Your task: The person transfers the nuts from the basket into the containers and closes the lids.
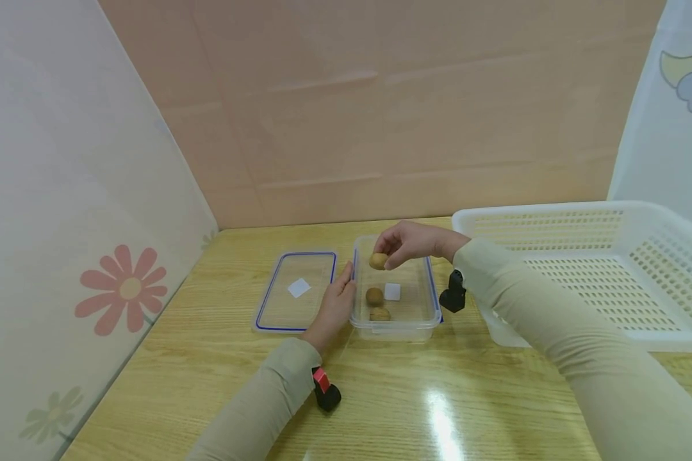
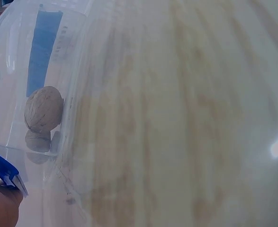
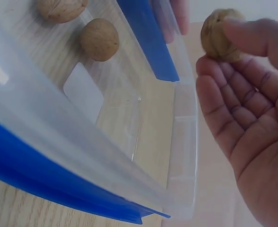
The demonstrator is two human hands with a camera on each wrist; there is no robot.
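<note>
My right hand (image 1: 384, 253) pinches a walnut (image 1: 378, 260) by its fingertips, just above the far left part of a clear plastic container (image 1: 421, 323) with a blue rim. The right wrist view shows that walnut (image 3: 220, 35) between thumb and fingertips of the right hand (image 3: 226, 49), palm open below it. Two more walnuts (image 1: 373, 296) (image 1: 380, 314) lie on the container floor near its front left, beside a white label (image 1: 392, 291). My left hand (image 1: 341, 291) rests with straight fingers against the container's left wall. Through that wall, the left wrist view shows a walnut (image 2: 43, 109).
The container's clear lid (image 1: 277, 307), blue-edged with a white label, lies flat on the wooden table (image 1: 207, 371) just left of the left hand. A large white perforated basket (image 1: 663, 336) stands at the right. Walls close in the table's left and far sides.
</note>
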